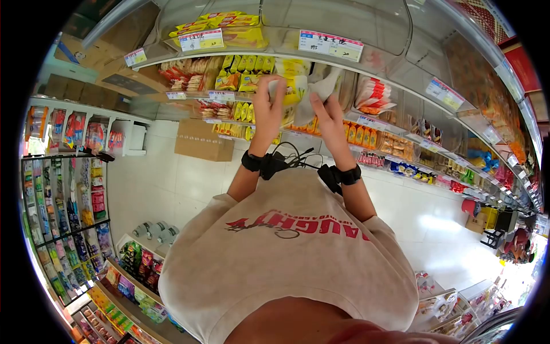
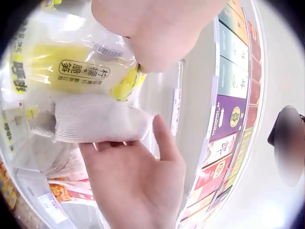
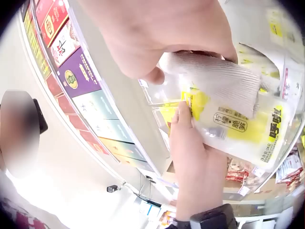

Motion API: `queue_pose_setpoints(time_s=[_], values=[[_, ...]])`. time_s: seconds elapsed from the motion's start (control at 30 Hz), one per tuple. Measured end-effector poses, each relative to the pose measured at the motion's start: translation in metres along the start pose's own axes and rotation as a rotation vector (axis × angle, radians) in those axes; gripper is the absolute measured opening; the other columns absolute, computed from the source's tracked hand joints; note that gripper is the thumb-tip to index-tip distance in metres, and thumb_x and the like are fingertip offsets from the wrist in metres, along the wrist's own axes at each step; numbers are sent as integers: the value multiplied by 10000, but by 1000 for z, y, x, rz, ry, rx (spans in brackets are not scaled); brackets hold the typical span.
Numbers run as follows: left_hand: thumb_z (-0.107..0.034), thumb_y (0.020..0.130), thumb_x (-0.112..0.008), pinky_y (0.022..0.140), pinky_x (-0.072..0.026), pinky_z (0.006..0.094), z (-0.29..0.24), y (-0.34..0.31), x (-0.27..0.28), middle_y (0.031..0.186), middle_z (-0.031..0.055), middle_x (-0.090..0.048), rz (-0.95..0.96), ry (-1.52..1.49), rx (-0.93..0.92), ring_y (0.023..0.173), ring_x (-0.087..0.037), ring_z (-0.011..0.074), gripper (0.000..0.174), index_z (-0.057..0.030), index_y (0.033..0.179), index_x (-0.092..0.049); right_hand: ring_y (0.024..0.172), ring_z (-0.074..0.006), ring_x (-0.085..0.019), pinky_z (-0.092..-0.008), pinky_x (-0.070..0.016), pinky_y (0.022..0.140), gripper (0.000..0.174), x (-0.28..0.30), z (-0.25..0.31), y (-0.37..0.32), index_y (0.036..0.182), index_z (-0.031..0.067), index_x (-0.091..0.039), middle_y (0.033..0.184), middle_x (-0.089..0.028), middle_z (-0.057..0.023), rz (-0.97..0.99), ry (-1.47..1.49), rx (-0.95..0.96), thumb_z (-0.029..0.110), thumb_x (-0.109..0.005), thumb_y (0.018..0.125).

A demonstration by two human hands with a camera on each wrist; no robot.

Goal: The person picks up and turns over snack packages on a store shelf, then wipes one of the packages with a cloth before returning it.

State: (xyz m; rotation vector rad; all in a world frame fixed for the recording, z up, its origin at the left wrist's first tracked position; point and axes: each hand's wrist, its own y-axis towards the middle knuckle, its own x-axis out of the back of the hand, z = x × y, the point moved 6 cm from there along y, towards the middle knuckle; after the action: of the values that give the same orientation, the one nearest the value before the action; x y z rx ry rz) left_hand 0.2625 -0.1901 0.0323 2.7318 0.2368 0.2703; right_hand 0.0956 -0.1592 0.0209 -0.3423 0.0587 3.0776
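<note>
My left hand [image 1: 268, 112] pinches the edge of a clear and yellow packet of lemon bamboo shoots [image 3: 233, 126], with the printed face showing in both wrist views. On the right side, my right hand [image 1: 333, 123] grips a white knit cloth [image 2: 97, 118] with a ribbed edge. The cloth lies across part of the packet and covers some of it. In the right wrist view the thumb and fingers of that hand curl over the cloth. Both hands are held up before the snack shelf [image 1: 401, 129], close to each other.
Yellow snack packs [image 1: 243, 34] sit in a clear bin on the upper shelf, behind price tags [image 1: 330, 45]. Lower bins hold several wrapped snacks [image 1: 361, 135]. A cardboard box [image 1: 204, 139] stands on the floor. Boxed goods [image 2: 228, 114] line another shelf, and a person [image 2: 288, 143] is beyond.
</note>
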Motion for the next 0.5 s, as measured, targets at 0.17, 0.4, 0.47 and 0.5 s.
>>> queue_pose_setpoints(time_s=[0.17,0.4,0.47,0.5], values=[[-88,1004,-636,621,-388,221,-4,-2,11,939,-6,-611,-22,-40,-29,763,-490,47,125,-33,1111,-603,904,-39,-562,-223,-438,685,361,-6,-16,0,1230,10,-617,1022,-654,-18,16,21,-207,291,-662,1008],[-94,1007,-641,760,-508,232,-1,-3,33,1054,67,-693,-47,-377,155,896,-636,80,289,-19,1276,-569,997,-100,-614,-264,-519,830,414,-36,-11,-2,1331,-23,-550,1150,-671,-66,54,-163,19,186,-674,995],[-115,993,-667,663,-445,223,13,-7,31,939,22,-651,28,-325,154,789,-553,59,261,-7,1221,-601,1039,-120,-614,-275,-522,859,460,-36,-5,1,1395,-18,-499,1217,-650,-88,-24,-131,83,178,-649,1007],[-125,986,-680,615,-414,219,16,-8,30,881,0,-630,67,-300,155,735,-512,48,249,-1,1193,-617,1071,-127,-602,-278,-509,890,478,-36,0,2,1423,-13,-474,1252,-634,-93,-58,-73,88,180,-635,1016]])
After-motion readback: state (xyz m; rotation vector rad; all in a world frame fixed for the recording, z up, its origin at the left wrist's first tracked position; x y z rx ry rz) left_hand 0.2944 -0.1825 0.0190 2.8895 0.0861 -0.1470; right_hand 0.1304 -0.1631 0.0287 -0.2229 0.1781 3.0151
